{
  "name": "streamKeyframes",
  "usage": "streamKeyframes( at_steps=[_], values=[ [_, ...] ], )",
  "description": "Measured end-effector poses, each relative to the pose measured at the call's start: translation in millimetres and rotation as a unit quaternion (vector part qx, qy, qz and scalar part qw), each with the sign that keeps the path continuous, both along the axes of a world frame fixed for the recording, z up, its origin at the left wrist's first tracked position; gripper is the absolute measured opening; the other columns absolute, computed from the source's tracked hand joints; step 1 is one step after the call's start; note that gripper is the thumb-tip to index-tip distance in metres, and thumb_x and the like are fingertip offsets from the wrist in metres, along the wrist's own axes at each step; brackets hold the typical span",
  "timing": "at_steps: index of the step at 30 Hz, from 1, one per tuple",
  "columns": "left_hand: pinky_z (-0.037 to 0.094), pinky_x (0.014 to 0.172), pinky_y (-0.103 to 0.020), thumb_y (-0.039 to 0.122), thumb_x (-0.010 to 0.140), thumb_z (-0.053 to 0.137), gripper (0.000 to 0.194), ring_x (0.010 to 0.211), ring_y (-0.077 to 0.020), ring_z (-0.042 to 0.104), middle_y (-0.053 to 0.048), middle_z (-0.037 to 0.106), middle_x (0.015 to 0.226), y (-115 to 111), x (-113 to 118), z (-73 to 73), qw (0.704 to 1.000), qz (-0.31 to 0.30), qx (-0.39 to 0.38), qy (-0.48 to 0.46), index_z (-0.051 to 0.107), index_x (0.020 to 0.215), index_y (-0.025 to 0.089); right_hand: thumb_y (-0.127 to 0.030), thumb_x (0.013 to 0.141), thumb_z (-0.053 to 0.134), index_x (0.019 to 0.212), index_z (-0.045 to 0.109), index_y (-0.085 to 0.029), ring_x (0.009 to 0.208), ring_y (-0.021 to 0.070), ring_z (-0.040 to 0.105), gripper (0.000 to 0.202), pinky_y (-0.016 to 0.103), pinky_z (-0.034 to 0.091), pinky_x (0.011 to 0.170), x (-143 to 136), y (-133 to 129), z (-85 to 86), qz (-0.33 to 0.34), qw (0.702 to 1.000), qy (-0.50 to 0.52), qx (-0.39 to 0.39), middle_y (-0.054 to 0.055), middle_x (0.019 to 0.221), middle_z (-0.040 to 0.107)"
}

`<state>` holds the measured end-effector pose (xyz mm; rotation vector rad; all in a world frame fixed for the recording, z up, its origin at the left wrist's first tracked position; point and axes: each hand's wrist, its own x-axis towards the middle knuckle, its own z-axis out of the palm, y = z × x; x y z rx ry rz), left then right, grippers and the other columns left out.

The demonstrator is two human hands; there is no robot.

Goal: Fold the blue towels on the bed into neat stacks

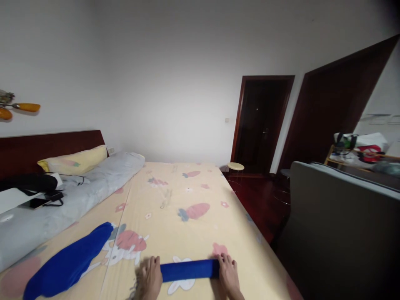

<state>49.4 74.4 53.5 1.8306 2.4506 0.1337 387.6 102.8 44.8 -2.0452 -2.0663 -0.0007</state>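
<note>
The bed (187, 187) fills most of the view, covered by a pale yellow sheet printed with carrots, small flowers and a cartoon rabbit; its dark wooden headboard (50, 146) runs along the left wall; a long grey bolster (81, 191) lies along that side with a yellow pillow (75, 160) on top of it, and dark items with a cable sit at its near end, too small to name; a grey upholstered piece (337, 233) stands right of the bed across a strip of dark red floor; a dark open doorway (262, 125) shows at the far wall with a small round stool (235, 166) before it; a blue cloth (68, 262) lies spread on the sheet to the near left, apart from both hands; the blue rolled cloth (189, 269) lies crosswise near the foot edge, between the hands; the left hand (150, 279) rests at its left end, fingers extended and pressing on it; the right hand (229, 275) rests at its right end, fingers likewise flat, not curled around it.
</note>
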Motion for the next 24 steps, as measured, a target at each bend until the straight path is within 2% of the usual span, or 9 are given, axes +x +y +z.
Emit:
streamKeyframes(
  at_steps=[3, 6, 9, 11, 14, 18, 21, 24],
  values=[
    [0.034, 0.106, -0.037, 0.006, 0.077, 0.033, 0.057, 0.126, -0.0202, 0.048, -0.007, 0.058, 0.133, -0.6, 27.3, -10.8, 0.991, -0.116, 0.055, -0.036, 0.055, 0.126, 0.023, -0.01, 0.078, 0.042, 0.121, 0.059, -0.026, 0.12, 0.0273, 0.051, 0.05, 0.044, 0.031, 0.1, -29.2, -7.7, -1.4, 0.072, 0.997, 0.032, 0.016, 0.009, 0.128, 0.06],
    [0.027, 0.115, -0.037, 0.009, 0.073, 0.037, 0.064, 0.138, -0.0201, 0.037, -0.002, 0.049, 0.145, 1.4, 64.4, -26.9, 0.973, -0.206, 0.02, -0.1, 0.052, 0.132, 0.027, -0.021, 0.076, 0.051, 0.117, 0.061, -0.029, 0.115, 0.0287, 0.053, 0.044, 0.045, 0.033, 0.099, -67.1, -16.1, -6.9, 0.158, 0.983, 0.093, 0.015, 0.007, 0.125, 0.062],
    [0.024, 0.118, -0.041, 0.013, 0.073, 0.038, 0.068, 0.142, -0.0229, 0.031, -0.003, 0.042, 0.151, 1.9, 92.9, -39.4, 0.967, -0.218, -0.037, -0.123, 0.045, 0.139, 0.025, -0.026, 0.074, 0.054, 0.117, 0.061, -0.028, 0.115, 0.0294, 0.053, 0.044, 0.045, 0.034, 0.098, -95.6, -21.3, -13.0, 0.182, 0.976, 0.119, -0.022, 0.007, 0.127, 0.061],
    [0.022, 0.119, -0.045, 0.017, 0.076, 0.035, 0.066, 0.143, -0.0247, 0.028, -0.004, 0.039, 0.153, 0.5, 97.6, -43.0, 0.968, -0.211, -0.045, -0.127, 0.041, 0.142, 0.023, -0.027, 0.074, 0.054, 0.119, 0.06, -0.028, 0.117, 0.0293, 0.051, 0.045, 0.046, 0.032, 0.101, -101.0, -22.7, -15.3, 0.179, 0.976, 0.12, -0.041, 0.008, 0.129, 0.06],
    [0.019, 0.118, -0.049, 0.019, 0.079, 0.033, 0.063, 0.143, -0.0247, 0.027, -0.004, 0.038, 0.153, -3.4, 81.7, -42.0, 0.973, -0.194, -0.035, -0.121, 0.04, 0.142, 0.024, -0.028, 0.081, 0.048, 0.12, 0.059, -0.027, 0.12, 0.0283, 0.05, 0.04, 0.047, 0.028, 0.104, -85.5, -23.3, -16.6, 0.16, 0.98, 0.111, -0.04, 0.008, 0.131, 0.059],
    [0.023, 0.114, -0.048, 0.018, 0.077, 0.037, 0.064, 0.139, -0.0243, 0.034, -0.003, 0.045, 0.149, -11.0, 39.6, -37.0, 0.985, -0.164, -0.006, -0.055, 0.043, 0.14, 0.028, -0.033, 0.088, 0.041, 0.126, 0.056, -0.026, 0.125, 0.0303, 0.047, 0.042, 0.051, 0.028, 0.106, -36.3, -21.9, -21.5, 0.106, 0.991, 0.078, -0.03, 0.009, 0.136, 0.056],
    [0.027, 0.111, -0.045, 0.016, 0.078, 0.037, 0.061, 0.135, -0.0237, 0.039, -0.004, 0.049, 0.146, -15.5, 13.4, -36.1, 0.99, -0.139, 0.022, -0.005, 0.046, 0.138, 0.029, -0.032, 0.088, 0.038, 0.127, 0.055, -0.026, 0.126, 0.0311, 0.048, 0.043, 0.054, 0.029, 0.105, -1.2, -20.3, -26.7, 0.065, 0.997, 0.051, -0.013, 0.009, 0.139, 0.054],
    [0.029, 0.11, -0.039, 0.011, 0.078, 0.038, 0.062, 0.134, -0.0225, 0.04, -0.005, 0.051, 0.143, -15.9, -0.1, -36.8, 0.994, -0.103, 0.025, 0.029, 0.048, 0.137, 0.024, -0.026, 0.087, 0.035, 0.128, 0.055, -0.026, 0.124, 0.0304, 0.049, 0.045, 0.055, 0.031, 0.104, 16.9, -19.5, -28.9, 0.048, 0.998, 0.025, -0.012, 0.009, 0.14, 0.053]
  ],
)
